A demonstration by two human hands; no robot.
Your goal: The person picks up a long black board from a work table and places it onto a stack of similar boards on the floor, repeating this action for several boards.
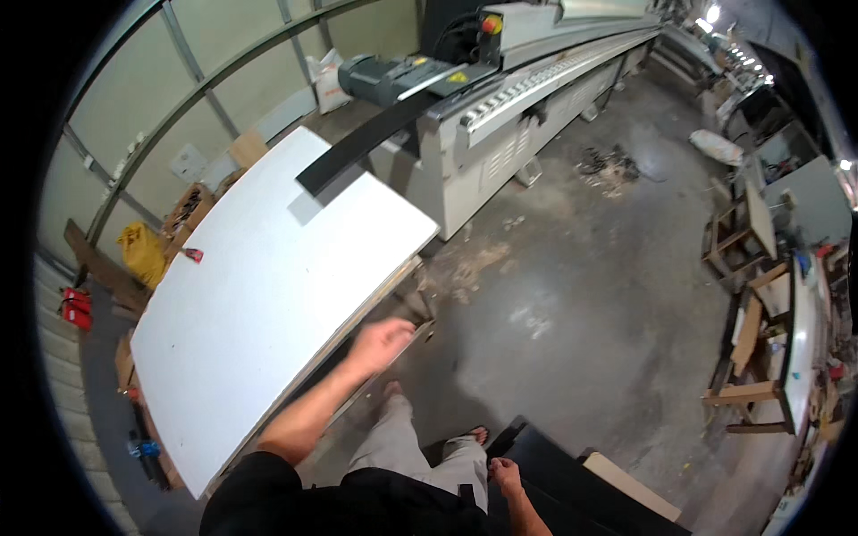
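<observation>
My left hand (384,343) hangs in the air just off the near long edge of a white-topped table (268,304), its fingers loosely bent and nothing visible in them. Low beside my leg, my right hand (506,475) has its fingers curled in; I see no thing in it. Closest to that hand are dark flat panels (559,478) in a stack. A long black strip (366,145) sticks out from the end of a grey machine (465,161) and reaches over the far part of the white table.
A small red object (193,255) lies at the table's left edge. A yellow bag (143,253) and a cardboard box (189,210) stand behind it. Debris (612,168) is heaped on the concrete floor. Wooden frames (755,357) stand at the right, and a light board (630,487) is by the dark panels.
</observation>
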